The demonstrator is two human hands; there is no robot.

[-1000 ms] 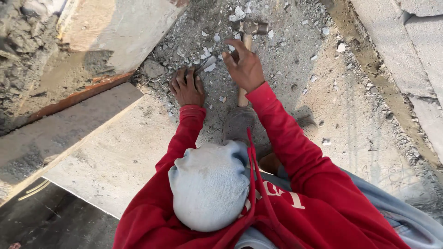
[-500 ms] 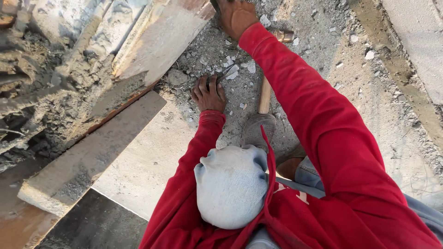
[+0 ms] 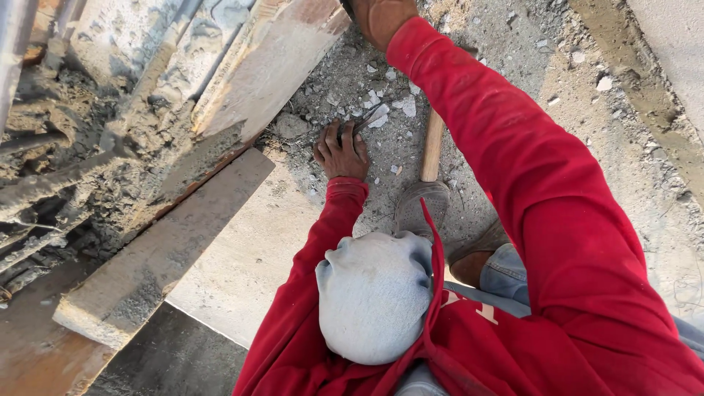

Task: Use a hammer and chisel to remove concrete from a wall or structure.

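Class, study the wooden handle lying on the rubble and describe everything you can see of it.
The pale wooden handle is a straight, smooth, round stick, light tan. It lies on the grey rubble-strewn ground, pointing away from the person. Its near end meets the toe of the dusty grey shoe; its far end disappears under the raised red sleeve, so no tool head shows. Neither hand touches it: the left hand rests beside it on the debris.

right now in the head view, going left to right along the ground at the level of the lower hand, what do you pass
broken concrete rubble → wooden plank → left hand pressed on the ground, holding a dark metal tool → wooden handle → red sleeve → dusty ground
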